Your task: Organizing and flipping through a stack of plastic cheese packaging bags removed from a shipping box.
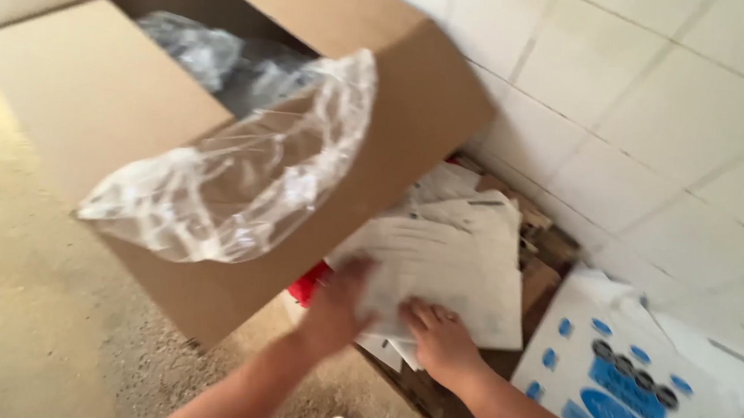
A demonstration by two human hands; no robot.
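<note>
Left hand (335,308): I see it blurred, laid on the near left edge of the flat pale grey-white cardboard sheet (451,273); whether the fingers curl round the edge or only press on it I cannot tell.
Right hand (443,340): I see it palm down on the near edge of the same sheet, fingers spread and flat on the surface, not visibly closed on anything.
Sheet position: it lies tilted on top of a stack of flattened brown and pale cardboard pieces (539,249) that rests on the floor against the wall, just right of the large box.
Red item (309,284): a small red patch shows under the sheet's left corner, just beside the left hand; I cannot tell what it is.
Large open brown cardboard box (396,131): it stands tilted at the upper left with its flaps open, its lower side touching or very near the stack.
Crumpled clear plastic film (241,181): it spills out of the box's opening and hangs over the front wall.
White bag with blue oval print (632,389): it lies at the lower right, just beside the stack and near the right forearm.
White tiled wall (663,108): it runs behind the stack and the bag.
Speckled beige concrete floor (18,323): it fills the left side, under the box.
</note>
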